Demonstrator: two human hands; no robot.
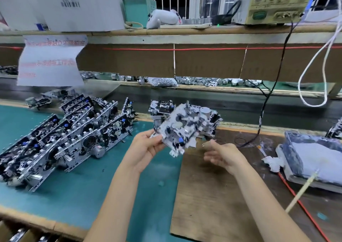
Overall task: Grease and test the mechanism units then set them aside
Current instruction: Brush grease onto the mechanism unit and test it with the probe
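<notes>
On the green mat over the left half of the worktop: rows of mechanism units, standing tilted and leaning on one another, reaching from the left edge towards the middle; near the middle of the far edge, a lone unit lying by itself; in front of it, lifted clear of the worktop above the seam between mat and brown board, the held unit, tilted, round motor can at its upper right, somewhat blurred; left hand gripping its lower left corner, fingers curled behind the plate and thumb across the front; right hand just beside the lower right corner, not clearly touching, fingers loosely spread and holding nothing, blurred; further right, a black cable dropping from the shelf to the worktop; near the right edge, a grease tray full of pale grease, crumpled white paper against its left side, a pale stick with its upper end on the front rim, a red wire running beneath.
</notes>
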